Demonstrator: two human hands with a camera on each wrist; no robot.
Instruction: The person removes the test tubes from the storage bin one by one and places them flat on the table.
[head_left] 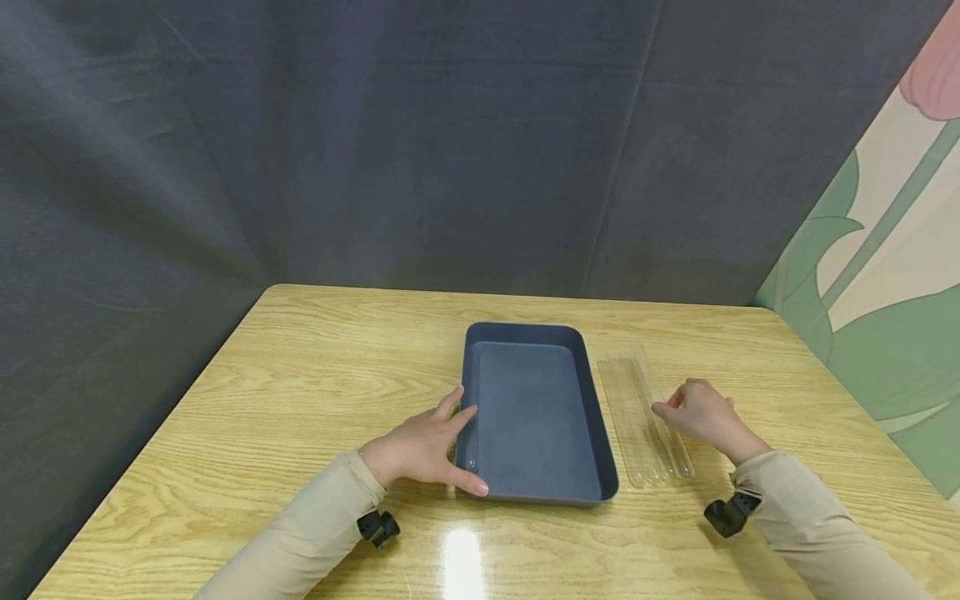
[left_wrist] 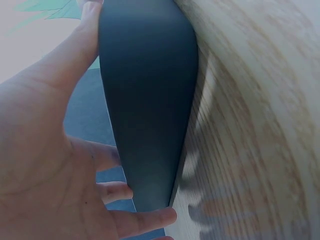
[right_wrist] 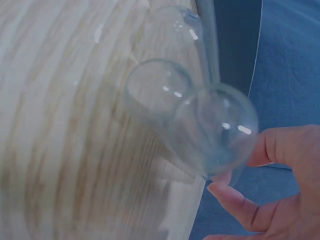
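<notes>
A dark blue-grey rectangular tray lies on the table. My left hand, fingers spread, rests at its near left side. In the left wrist view the thumb and fingers reach over the rim, and one finger lies along the outer wall. A clear test tube lies inside the tray along the left wall. To the right of the tray, more clear test tubes lie side by side. My right hand pinches the rightmost test tube between thumb and fingertips; its rounded end faces the right wrist camera.
The wooden table ends at a dark cloth curtain at the back and left. A wall with painted green leaves stands at the right. A small black wrist camera sits on each sleeve.
</notes>
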